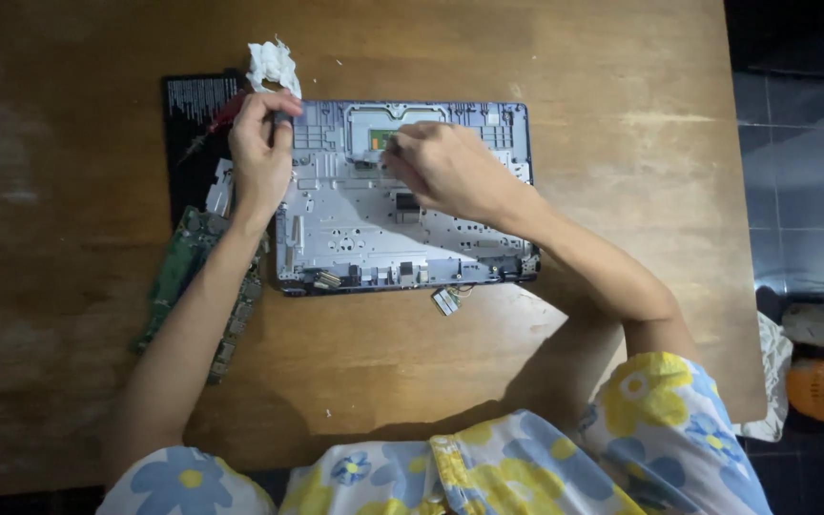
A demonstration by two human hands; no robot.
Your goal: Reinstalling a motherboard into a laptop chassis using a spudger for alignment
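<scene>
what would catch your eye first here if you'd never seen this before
The opened laptop shell, its grey inner frame exposed, lies mid-table with both hands on it: the left hand at its top left corner, the right hand near the top middle. A green circuit board lies to its left, a crumpled white tissue above.

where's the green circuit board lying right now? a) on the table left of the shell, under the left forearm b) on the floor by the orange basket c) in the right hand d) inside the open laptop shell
a: the green circuit board lies on the wooden table just left of the open laptop shell, partly under the left forearm, not in the right hand.
</scene>
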